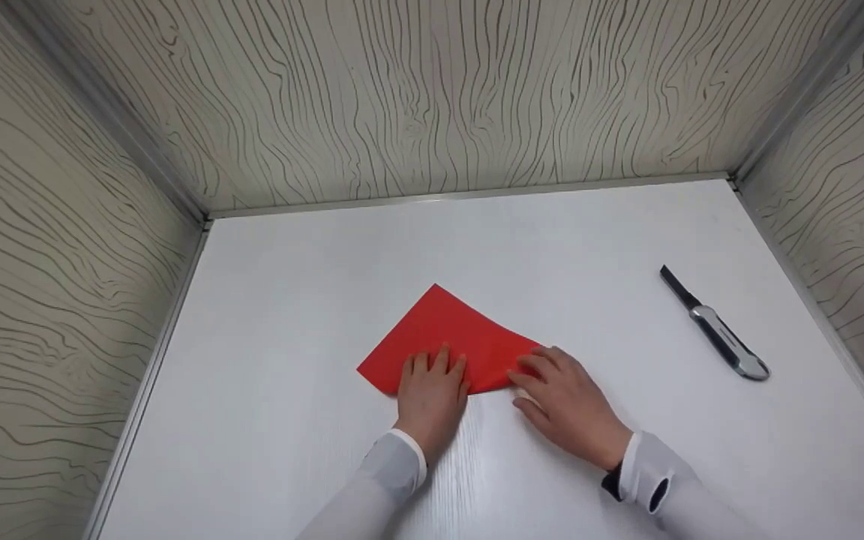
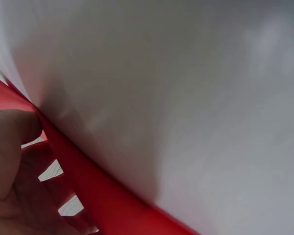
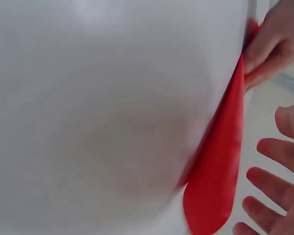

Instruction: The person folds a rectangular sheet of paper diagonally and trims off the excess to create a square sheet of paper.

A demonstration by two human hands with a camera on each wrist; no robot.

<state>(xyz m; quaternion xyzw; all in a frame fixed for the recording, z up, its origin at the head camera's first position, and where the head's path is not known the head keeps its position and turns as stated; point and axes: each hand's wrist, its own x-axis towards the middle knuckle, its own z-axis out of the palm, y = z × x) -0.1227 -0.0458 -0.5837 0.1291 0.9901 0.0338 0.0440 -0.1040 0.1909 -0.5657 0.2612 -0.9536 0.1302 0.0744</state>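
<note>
A sheet of red paper [image 1: 443,322], folded over, lies on the white table. My left hand [image 1: 433,401] presses on it near the front edge with fingers extended and slightly spread. In the left wrist view, the thumb of the left hand [image 2: 12,142] lies against the edge of the red paper [image 2: 112,200]. At the paper's right end is my right hand [image 1: 571,405], its fingers loosely bent over the corner. The right wrist view has the fingers of the right hand [image 3: 279,188] spread, with a gap between them and the red paper [image 3: 218,176].
A utility knife [image 1: 728,341] with a black blade and grey-black handle lies on the table [image 1: 289,300] to the right. Wood-patterned panels [image 1: 432,97] with metal edging enclose the table at the back and both sides.
</note>
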